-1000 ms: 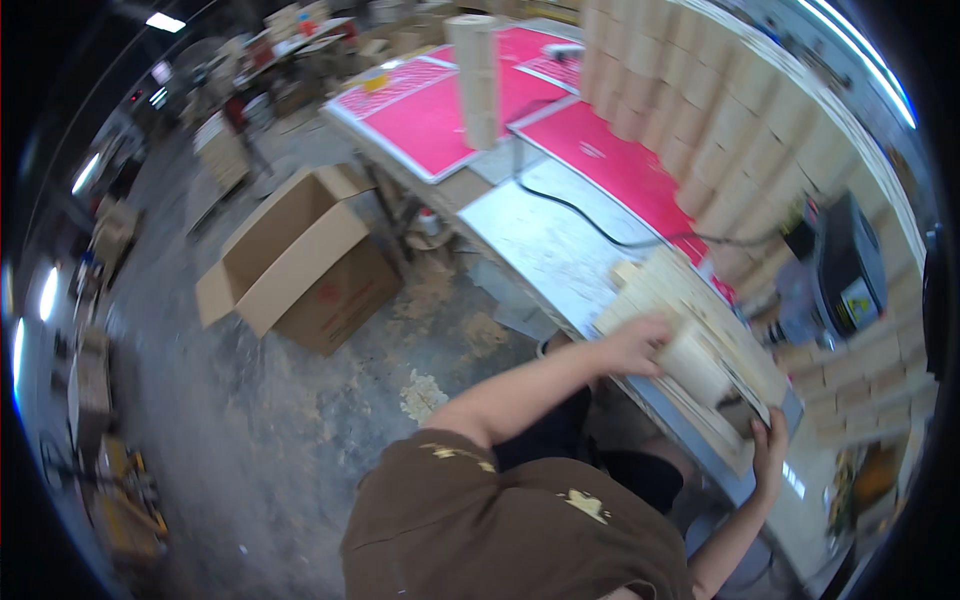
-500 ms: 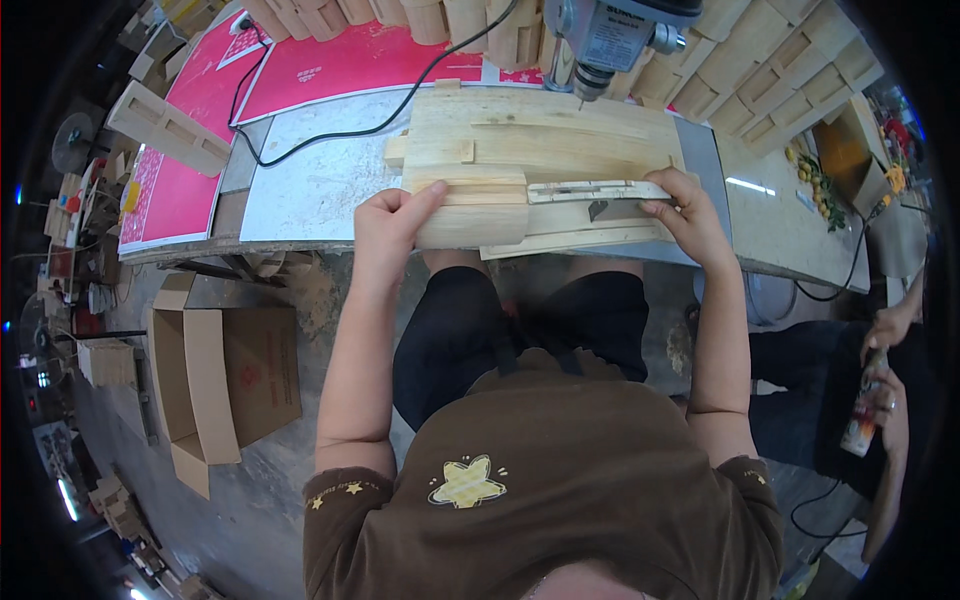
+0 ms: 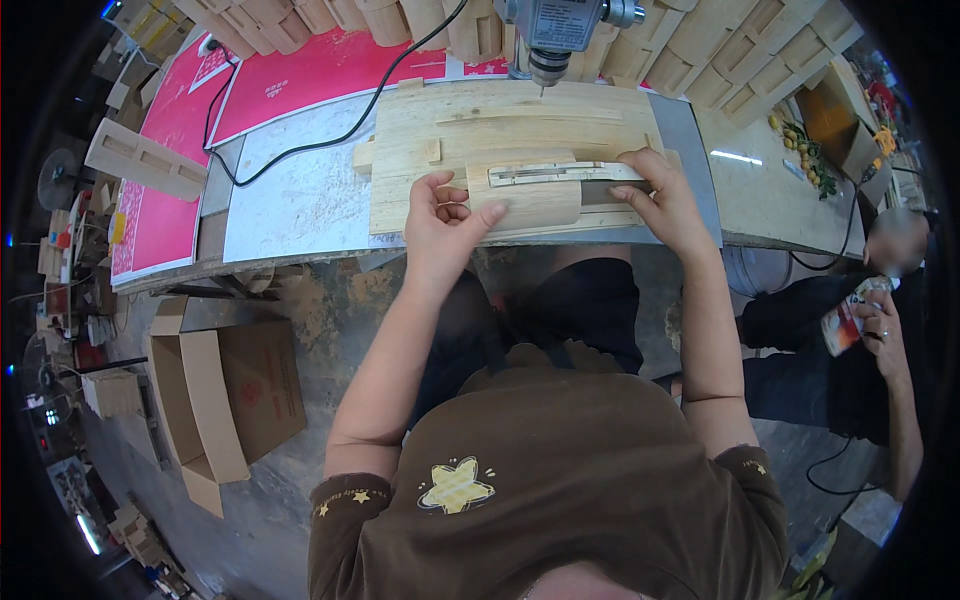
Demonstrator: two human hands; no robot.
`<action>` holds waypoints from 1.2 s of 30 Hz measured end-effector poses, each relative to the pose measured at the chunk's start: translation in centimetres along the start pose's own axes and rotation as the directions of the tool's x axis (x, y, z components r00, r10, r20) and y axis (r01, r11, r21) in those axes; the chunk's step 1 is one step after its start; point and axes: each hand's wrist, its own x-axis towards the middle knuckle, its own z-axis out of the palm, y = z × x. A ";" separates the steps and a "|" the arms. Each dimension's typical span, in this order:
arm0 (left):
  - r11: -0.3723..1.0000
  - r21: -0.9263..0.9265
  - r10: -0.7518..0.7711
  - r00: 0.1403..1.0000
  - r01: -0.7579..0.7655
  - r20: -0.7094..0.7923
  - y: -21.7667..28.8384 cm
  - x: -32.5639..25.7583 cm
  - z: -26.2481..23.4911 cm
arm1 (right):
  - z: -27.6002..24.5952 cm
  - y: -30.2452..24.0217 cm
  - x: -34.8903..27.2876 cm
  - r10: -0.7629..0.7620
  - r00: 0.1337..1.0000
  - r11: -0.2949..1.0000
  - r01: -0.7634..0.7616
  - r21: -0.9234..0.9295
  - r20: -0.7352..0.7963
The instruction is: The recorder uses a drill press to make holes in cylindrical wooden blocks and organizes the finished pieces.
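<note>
While both hands grip one rounded wooden block [image 3: 525, 203] on the wooden board [image 3: 500, 130] atop the tabletop [image 3: 290, 200], the left hand [image 3: 440, 215] pinches its end and the right hand [image 3: 665, 200] presses one metal strip [image 3: 560, 173] lying on it, below one drill [image 3: 560, 30].

Setting: woodworking workshop. Drill press [image 3: 560, 35] at 12 o'clock stands over a pale wooden jig board [image 3: 500, 150] on a metal-topped workbench [image 3: 290, 200]; its black cable [image 3: 300, 140] runs off toward 10 o'clock. Stacks of identical curved wooden blanks [image 3: 700, 60] line the back from 11 to 1 o'clock. Sawdust lies on the concrete floor [image 3: 300, 320] under the bench. Open cardboard box [image 3: 220, 400] at 8 o'clock. Second person [image 3: 860, 350] seated at 3 o'clock.
</note>
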 end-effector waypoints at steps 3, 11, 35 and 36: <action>0.965 0.208 0.155 0.987 -0.158 0.029 -1.1 -1.5 0.1 | 0.2 0.0 -0.1 -0.020 0.998 0.999 0.018 -0.026 -0.060; 0.641 0.551 0.539 0.825 -0.534 0.172 -1.1 -0.2 1.6 | -0.4 1.8 1.5 -0.098 0.983 0.983 0.072 -0.168 -0.153; 0.520 0.746 0.390 0.893 -0.416 0.226 -3.1 7.1 -0.6 | -3.5 -0.4 9.2 -0.203 0.843 0.946 0.300 0.124 -0.498; 0.511 0.766 0.350 0.908 -0.390 0.229 -3.1 7.0 -0.6 | -6.1 -1.5 10.8 -0.275 0.804 0.942 0.335 0.020 -0.528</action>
